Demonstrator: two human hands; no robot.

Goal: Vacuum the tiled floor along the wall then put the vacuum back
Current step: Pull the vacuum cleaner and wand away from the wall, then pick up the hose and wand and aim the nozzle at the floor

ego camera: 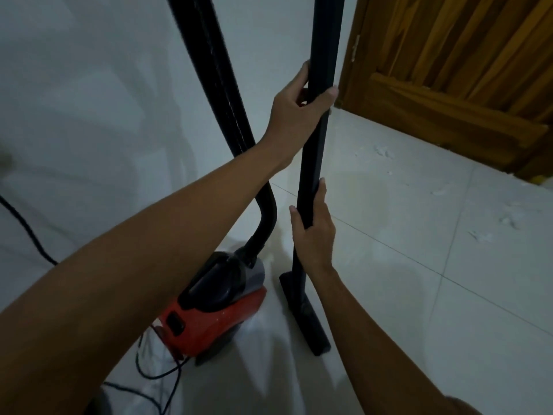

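Note:
A red and black canister vacuum (215, 307) sits on the white tiled floor (404, 280) close to the white wall (89, 100). Its black hose (221, 94) rises from the body and leaves the top of the frame. The black wand (317, 136) stands nearly upright, its flat floor nozzle (305, 316) resting on the tiles beside the canister. My left hand (296, 106) grips the wand high up. My right hand (314, 232) grips it lower down, above the nozzle.
A brown wooden door (454, 73) stands at the upper right. White debris (386, 154) is scattered on the tiles near the door. A black power cord (27, 232) runs along the wall at left, and thin cables (155, 369) lie by the canister.

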